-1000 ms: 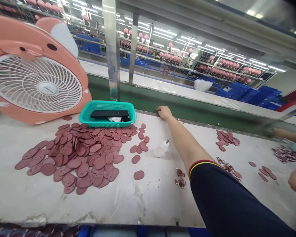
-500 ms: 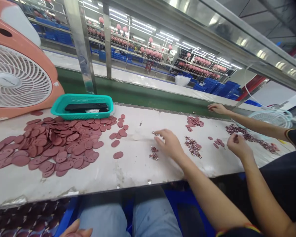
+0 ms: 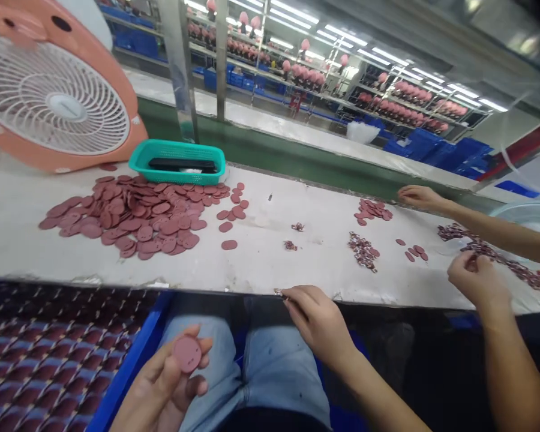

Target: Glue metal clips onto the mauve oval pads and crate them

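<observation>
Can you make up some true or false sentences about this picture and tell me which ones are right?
1. The person's left hand holds a round dusty-pink disc. True.
2. The teal plastic basket is full of pink discs. False: it holds a long black object.
3. The person's right hand is deep inside a blue crate. False: it is at the front edge of the white work bench.
4. A big peach-pink fan with white blades stands at the far left of the bench. True.
</observation>
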Tool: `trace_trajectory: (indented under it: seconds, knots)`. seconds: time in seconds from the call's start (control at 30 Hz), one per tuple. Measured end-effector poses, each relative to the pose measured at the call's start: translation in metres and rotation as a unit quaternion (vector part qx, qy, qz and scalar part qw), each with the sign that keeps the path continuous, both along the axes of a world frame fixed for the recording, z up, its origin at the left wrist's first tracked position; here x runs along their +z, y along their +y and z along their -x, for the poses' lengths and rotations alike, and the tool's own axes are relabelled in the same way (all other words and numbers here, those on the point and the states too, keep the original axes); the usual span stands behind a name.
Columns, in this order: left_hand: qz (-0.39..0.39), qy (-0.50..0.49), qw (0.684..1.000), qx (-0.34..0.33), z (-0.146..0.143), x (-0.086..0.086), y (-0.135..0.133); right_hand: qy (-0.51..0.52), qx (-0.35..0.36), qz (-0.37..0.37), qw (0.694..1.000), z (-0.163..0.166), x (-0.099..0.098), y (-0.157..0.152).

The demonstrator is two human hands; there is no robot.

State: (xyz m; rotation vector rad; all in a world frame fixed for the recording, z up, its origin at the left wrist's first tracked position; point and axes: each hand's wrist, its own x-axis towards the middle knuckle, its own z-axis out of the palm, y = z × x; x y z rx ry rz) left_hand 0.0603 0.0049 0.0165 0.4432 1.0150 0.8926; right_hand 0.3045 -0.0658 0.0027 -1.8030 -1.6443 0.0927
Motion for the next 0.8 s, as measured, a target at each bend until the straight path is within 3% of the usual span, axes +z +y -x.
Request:
trace_trajectory:
  seconds: [0.1,0.2,0.23,0.27,0.43,0.8]
  knots:
    - [0.04,-0.011,0.999,-0.031,-0.001,0.013,-0.006,0.175,0.036,0.027,0.984,0.023,0.02,0.0]
    - [0.073,-0.012,0.996,-0.059,0.001,0.025,-0.011,0.441,0.112,0.088,0.886,0.048,0.041,0.003]
    - [0.079,-0.015,0.994,-0.067,0.002,0.028,-0.011,0.487,0.131,0.102,0.857,0.055,0.047,0.005]
    - [0.084,-0.02,0.993,-0.076,0.003,0.03,-0.012,0.499,0.148,0.111,0.847,0.061,0.052,0.007]
    - [0.085,-0.053,0.989,-0.109,0.009,0.034,-0.014,0.422,0.2,0.096,0.879,0.076,0.06,0.019]
    - [0.069,-0.1,0.984,-0.133,0.017,0.022,-0.015,0.332,0.233,0.096,0.909,0.08,0.063,0.025]
